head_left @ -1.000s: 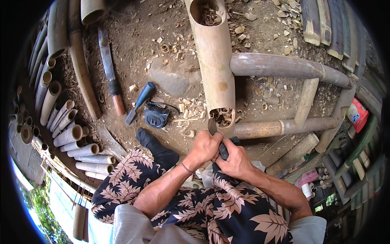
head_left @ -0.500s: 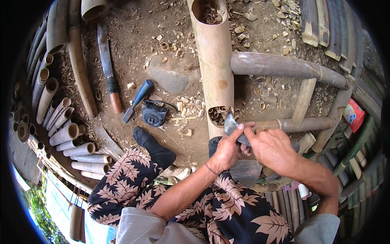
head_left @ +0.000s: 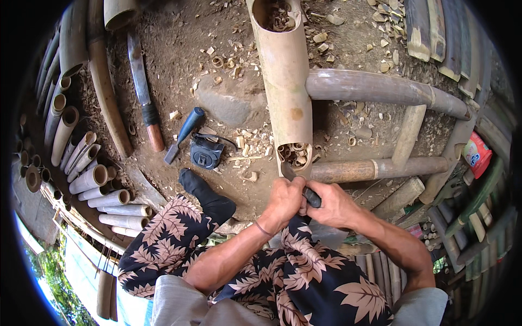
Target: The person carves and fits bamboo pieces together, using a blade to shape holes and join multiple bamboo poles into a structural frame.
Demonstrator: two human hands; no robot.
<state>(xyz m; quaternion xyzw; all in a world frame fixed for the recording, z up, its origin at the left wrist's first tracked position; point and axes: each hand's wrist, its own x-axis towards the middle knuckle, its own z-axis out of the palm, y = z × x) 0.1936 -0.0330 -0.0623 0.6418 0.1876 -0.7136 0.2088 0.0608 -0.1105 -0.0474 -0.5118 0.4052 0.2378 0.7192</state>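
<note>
A knife with a short curved metal blade [head_left: 287, 171] and a dark handle [head_left: 312, 197] is held between my two hands. My left hand [head_left: 285, 202] is closed around its blade end, hiding much of the metal. My right hand [head_left: 335, 205] is closed on the handle. The blade tip touches or nearly touches the near rim of an oval opening [head_left: 295, 155] cut in a thick pale bamboo pole [head_left: 288, 81]. Curled shavings lie inside that opening. Near the pole's far end is a second opening [head_left: 276, 15], also holding shavings.
Grey bamboo crosspieces [head_left: 370, 86] extend right from the pole. On the ground at left lie a machete [head_left: 142, 89], a blue-handled chisel [head_left: 185, 133] and a tape measure [head_left: 206, 152]. Cut bamboo tubes [head_left: 89, 179] are stacked far left. A red packet [head_left: 475, 155] sits at right.
Both hands have shifted left and slightly toward me with the knife. The blade has swung from the opening's right side to its near rim, and the handle now angles more toward me.
</note>
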